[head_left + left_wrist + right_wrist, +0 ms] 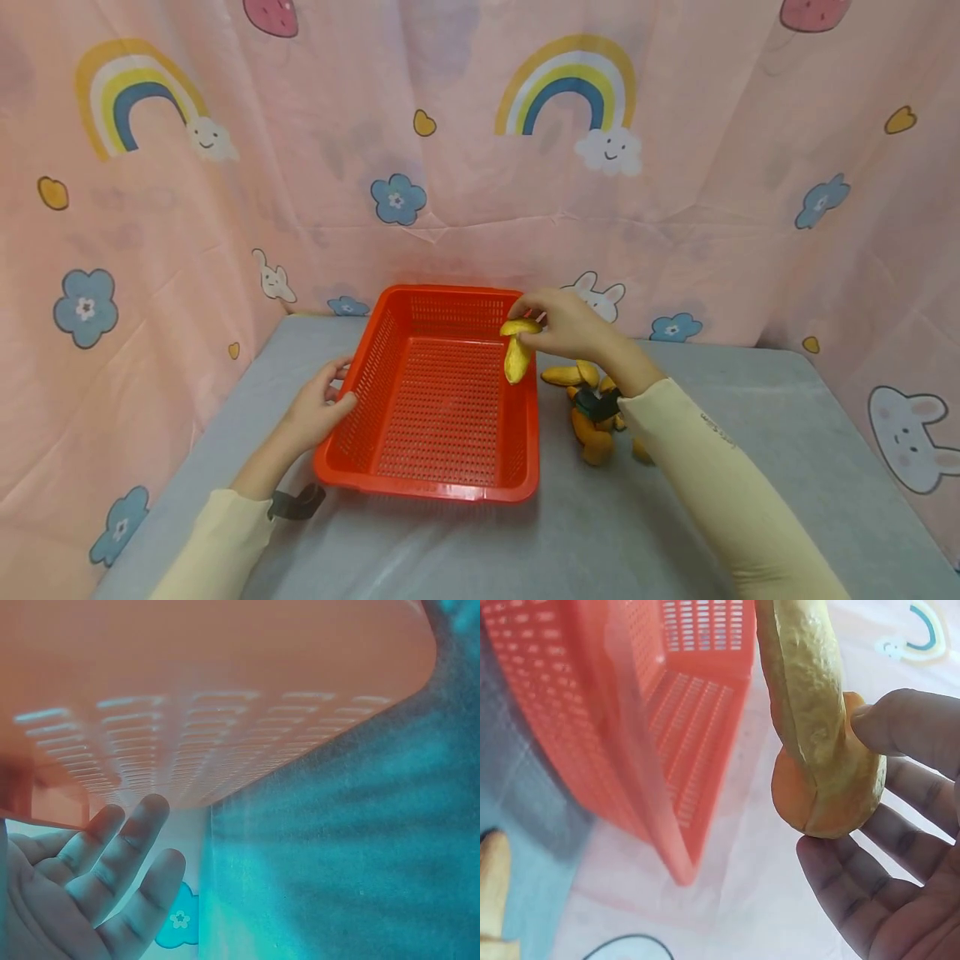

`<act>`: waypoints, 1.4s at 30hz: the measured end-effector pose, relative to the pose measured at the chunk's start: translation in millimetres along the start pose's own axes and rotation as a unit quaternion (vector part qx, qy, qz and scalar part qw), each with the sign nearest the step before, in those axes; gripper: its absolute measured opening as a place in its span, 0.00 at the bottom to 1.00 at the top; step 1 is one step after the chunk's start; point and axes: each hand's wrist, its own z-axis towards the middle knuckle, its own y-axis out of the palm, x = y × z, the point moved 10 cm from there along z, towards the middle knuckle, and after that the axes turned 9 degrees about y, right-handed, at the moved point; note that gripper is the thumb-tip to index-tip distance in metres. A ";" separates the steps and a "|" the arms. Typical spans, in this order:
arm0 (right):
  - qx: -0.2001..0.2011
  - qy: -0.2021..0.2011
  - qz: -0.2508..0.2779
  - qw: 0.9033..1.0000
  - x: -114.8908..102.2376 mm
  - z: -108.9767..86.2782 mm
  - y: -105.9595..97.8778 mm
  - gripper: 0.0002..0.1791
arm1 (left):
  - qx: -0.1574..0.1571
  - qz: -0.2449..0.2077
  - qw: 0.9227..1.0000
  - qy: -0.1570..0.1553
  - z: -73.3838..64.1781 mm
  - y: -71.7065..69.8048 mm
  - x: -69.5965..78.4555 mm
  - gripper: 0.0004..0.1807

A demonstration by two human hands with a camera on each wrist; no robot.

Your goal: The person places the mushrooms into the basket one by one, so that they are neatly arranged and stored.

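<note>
The red basket stands on the desk just beside a cluster of yellow-brown pieces, presumably to shorten the reach. The left hand, fingers loosely extended, rests at its left rim, perhaps steadying it. The right hand, fingers bent, pinches a yellow mushroom-shaped piece at the basket's right rim, stalk hanging down.
</note>
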 end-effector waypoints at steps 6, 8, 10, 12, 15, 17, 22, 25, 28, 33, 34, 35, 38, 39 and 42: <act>-0.006 -0.008 -0.012 1.000 -10.9 17.0 12.1 0.13 | 0.001 -0.003 1.000 -0.002 -0.4 -1.6 0.4 0.33; -0.008 -0.003 -0.019 1.000 -12.3 22.8 16.9 0.13 | 0.000 -0.003 1.000 -0.003 -0.3 -1.5 0.0 0.33; -0.009 0.000 -0.026 1.000 -13.8 27.8 21.4 0.12 | -0.001 -0.002 1.000 -0.004 -0.1 -1.0 -0.6 0.33; -0.008 -0.001 -0.028 1.000 -15.8 32.9 25.8 0.12 | -0.003 -0.002 1.000 -0.004 0.1 -0.1 -1.1 0.33; -0.008 -0.002 -0.024 1.000 -19.2 40.4 32.0 0.12 | -0.008 0.002 1.000 -0.004 0.7 1.4 -1.6 0.33; -0.010 0.000 -0.011 1.000 -21.5 45.4 35.5 0.12 | -0.009 0.000 1.000 -0.006 0.9 2.2 -1.9 0.33; -0.011 0.006 0.021 1.000 -25.6 57.8 44.7 0.12 | -0.011 -0.008 1.000 -0.011 1.3 3.8 -2.4 0.33; -0.013 0.008 0.037 0.999 -27.7 65.3 51.8 0.12 | -0.012 -0.011 1.000 -0.008 0.8 3.4 -1.4 0.33; -0.020 0.014 0.061 0.998 -27.9 72.9 61.0 0.13 | -0.006 -0.012 1.000 -0.006 -0.3 1.0 -0.5 0.33; -0.021 0.042 0.102 0.994 -20.5 84.2 76.8 0.14 | 0.000 -0.002 1.000 0.002 -0.1 -2.2 0.8 0.32; -0.020 0.049 0.108 0.993 -18.1 86.4 80.0 0.14 | 0.000 -0.002 1.000 0.003 0.3 -2.2 1.0 0.32; -0.020 0.055 0.115 0.992 -16.1 88.0 83.4 0.14 | 0.001 0.000 1.000 0.004 0.7 -2.4 1.1 0.32; -0.022 0.070 0.129 0.989 -9.9 93.3 95.1 0.14 | -0.001 0.006 1.000 0.005 1.2 -2.2 0.5 0.33; -0.023 0.075 0.133 0.988 -7.7 95.1 99.3 0.14 | -0.001 0.006 1.000 0.005 1.3 -2.0 0.1 0.33; -0.025 0.086 0.149 0.985 -3.3 99.5 110.1 0.14 | -0.001 0.005 1.000 0.006 1.6 -1.3 -1.3 0.33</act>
